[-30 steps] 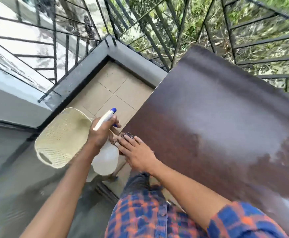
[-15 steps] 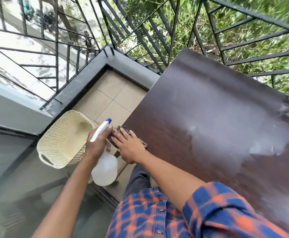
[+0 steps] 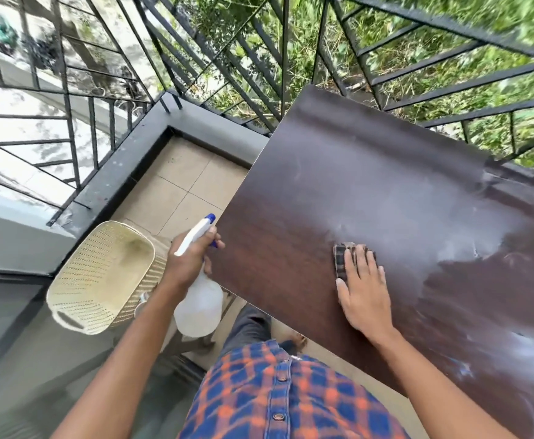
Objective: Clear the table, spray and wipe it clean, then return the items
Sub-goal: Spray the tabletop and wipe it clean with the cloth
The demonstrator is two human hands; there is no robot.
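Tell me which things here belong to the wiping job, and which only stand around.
For the job: table, smeared in patches; checked cloth under the flat right hand; spray bottle gripped by the left hand.
Only around: cream basket on the floor, untouched; black railing.

A dark brown table (image 3: 338, 172) is seen — a checked brown cloth (image 3: 341, 259), white-and-blue sprayer (image 3: 197, 299), cream basket (image 3: 101, 280), blue-orange plaid shirt (image 3: 278, 394).
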